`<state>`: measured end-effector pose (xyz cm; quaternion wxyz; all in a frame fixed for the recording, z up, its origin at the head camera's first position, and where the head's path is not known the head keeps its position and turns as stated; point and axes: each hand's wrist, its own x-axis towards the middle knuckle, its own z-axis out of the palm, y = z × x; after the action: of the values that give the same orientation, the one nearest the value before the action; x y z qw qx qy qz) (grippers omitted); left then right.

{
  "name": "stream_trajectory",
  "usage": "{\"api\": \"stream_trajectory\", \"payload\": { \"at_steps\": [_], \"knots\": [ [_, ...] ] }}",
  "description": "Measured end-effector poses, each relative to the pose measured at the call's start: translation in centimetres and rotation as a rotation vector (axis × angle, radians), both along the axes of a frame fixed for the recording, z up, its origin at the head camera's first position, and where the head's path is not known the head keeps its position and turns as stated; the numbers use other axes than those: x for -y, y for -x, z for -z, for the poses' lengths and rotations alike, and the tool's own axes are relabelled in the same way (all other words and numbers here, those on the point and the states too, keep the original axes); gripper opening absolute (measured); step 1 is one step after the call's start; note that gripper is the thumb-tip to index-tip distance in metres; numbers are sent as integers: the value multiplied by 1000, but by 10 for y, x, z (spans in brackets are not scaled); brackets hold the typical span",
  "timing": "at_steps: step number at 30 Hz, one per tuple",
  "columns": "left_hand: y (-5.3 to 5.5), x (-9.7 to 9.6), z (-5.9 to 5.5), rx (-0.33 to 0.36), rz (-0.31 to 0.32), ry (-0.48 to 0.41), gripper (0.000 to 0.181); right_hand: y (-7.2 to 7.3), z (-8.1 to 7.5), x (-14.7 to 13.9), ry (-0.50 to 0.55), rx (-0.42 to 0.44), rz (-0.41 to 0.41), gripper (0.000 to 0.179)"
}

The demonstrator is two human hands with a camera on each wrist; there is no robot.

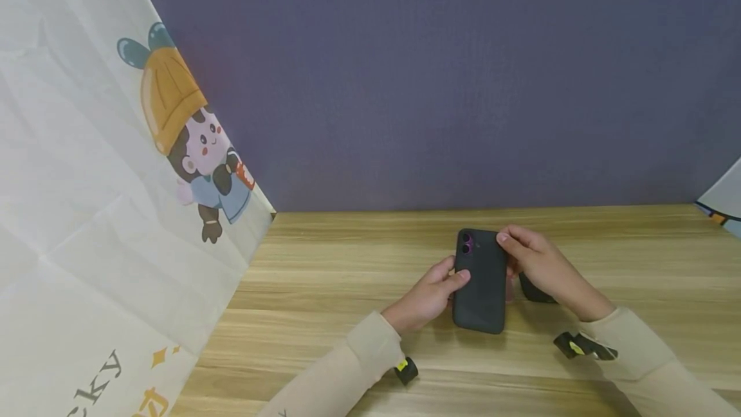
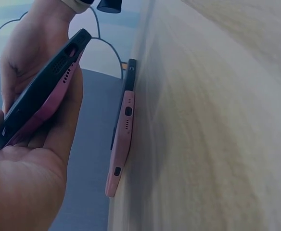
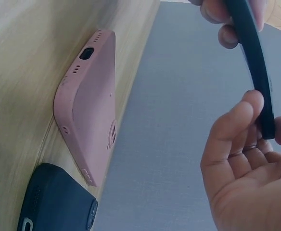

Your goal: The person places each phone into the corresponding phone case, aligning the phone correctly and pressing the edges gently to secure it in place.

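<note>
Both hands hold a black phone case (image 1: 485,295) above the table, its back with two purple-rimmed lenses facing up. In the left wrist view, a pink phone (image 2: 55,98) shows along the case's underside, at a slight angle to it. My left hand (image 1: 425,295) grips the left long edge, thumb on the back and fingers underneath. At the upper right corner, my right hand (image 1: 538,259) pinches the case between thumb and fingers. A pink phone case (image 3: 90,101) and a second black phone case (image 3: 56,202) lie on the table beneath; whether they hold phones I cannot tell.
The wood-grain table (image 1: 324,288) ends at a dark blue-grey panel (image 1: 405,82) along the back. A white sheet with a cartoon figure (image 1: 202,147) hangs at the left. Black wrist mounts (image 1: 407,370) hang below the sleeves.
</note>
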<state>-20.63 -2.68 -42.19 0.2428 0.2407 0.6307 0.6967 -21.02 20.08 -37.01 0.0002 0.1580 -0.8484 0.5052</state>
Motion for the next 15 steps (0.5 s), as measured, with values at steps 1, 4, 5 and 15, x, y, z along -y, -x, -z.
{"api": "stream_trajectory", "payload": {
  "at_steps": [1, 4, 5, 15],
  "knots": [
    [1, 0, 0, -2, -3, -2, 41, 1, 0, 0, 2, 2, -2, 37],
    [3, 0, -1, -7, -9, -4, 41, 5, 1, 0, 1, 10, -18, 37],
    [3, 1, -1, -9, -13, -1, 41, 6, 2, 0, -2, 13, -29, 37],
    [13, 2, -3, 10, -157, -2, 40, 16, 4, 1, -91, 57, -143, 30]
  ]
}}
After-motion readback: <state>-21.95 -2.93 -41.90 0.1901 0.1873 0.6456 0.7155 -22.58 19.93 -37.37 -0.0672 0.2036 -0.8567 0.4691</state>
